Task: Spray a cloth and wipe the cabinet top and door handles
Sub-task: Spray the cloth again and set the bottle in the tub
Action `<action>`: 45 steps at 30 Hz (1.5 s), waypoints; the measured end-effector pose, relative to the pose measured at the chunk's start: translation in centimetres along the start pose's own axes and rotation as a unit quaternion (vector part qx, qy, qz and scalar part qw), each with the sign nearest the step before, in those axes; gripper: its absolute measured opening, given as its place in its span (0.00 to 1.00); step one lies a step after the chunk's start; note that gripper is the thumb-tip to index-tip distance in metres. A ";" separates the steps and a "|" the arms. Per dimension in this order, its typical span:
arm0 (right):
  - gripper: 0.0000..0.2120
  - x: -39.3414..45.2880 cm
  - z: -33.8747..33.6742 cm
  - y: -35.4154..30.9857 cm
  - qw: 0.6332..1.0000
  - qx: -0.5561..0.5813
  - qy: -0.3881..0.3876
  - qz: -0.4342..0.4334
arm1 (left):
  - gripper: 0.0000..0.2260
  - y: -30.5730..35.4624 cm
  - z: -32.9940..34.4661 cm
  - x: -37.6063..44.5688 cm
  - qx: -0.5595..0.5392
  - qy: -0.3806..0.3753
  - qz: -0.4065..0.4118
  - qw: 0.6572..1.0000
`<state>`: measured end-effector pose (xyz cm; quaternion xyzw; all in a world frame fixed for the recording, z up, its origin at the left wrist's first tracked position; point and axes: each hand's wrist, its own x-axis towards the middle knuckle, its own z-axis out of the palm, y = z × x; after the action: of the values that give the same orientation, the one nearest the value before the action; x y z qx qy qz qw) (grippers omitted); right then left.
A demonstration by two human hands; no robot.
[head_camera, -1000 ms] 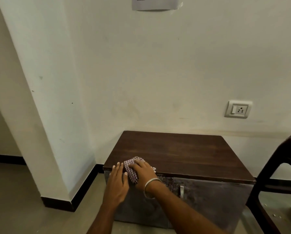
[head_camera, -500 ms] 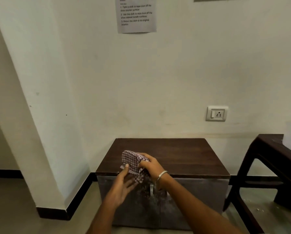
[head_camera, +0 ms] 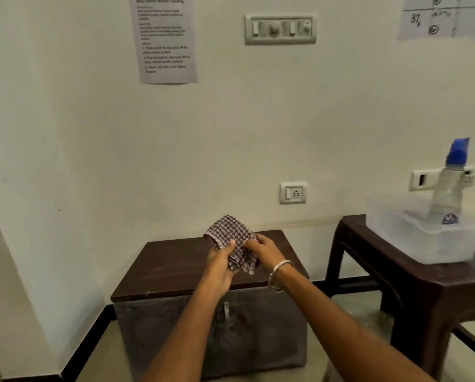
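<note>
Checked cloth (head_camera: 232, 238) held up above cabinet top (head_camera: 175, 260), pinched between both hands: left hand (head_camera: 221, 264) fingers curled under it, right hand (head_camera: 263, 253) gripping its right edge.

Both hands (head_camera: 241, 257) grip the cloth (head_camera: 232, 238) (checked) above the cabinet (head_camera: 175, 271).

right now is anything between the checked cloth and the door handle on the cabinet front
Nothing visible. Both hands, left and right, hold the checked cloth above the dark wooden cabinet top; the metal door handle lies below, unobstructed.
</note>
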<state>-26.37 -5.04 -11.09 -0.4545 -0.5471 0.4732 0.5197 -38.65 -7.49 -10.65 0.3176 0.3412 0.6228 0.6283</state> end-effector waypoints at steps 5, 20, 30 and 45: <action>0.17 -0.6 -5.8 -2.7 0.995 -0.052 0.072 -0.044 | 0.15 -1.3 6.0 1.0 0.032 -0.040 -0.002 0.999; 0.04 -9.4 -26.3 -9.9 0.837 -0.188 0.467 -0.215 | 0.15 -5.9 23.2 2.8 0.122 -0.170 0.007 0.978; 0.42 -5.8 -35.2 -14.2 0.858 -0.220 0.462 -0.043 | 0.13 -8.0 26.9 3.4 0.111 -0.189 -0.047 0.975; 0.13 -1.7 -34.4 -14.7 0.825 -0.201 0.517 -0.111 | 0.10 -5.0 23.4 5.2 0.100 -0.196 -0.031 0.975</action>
<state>8.00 -7.26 3.68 -0.6629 -0.3285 -0.0121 0.6727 -16.54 -1.82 -1.72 0.4835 0.2818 0.4915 0.6672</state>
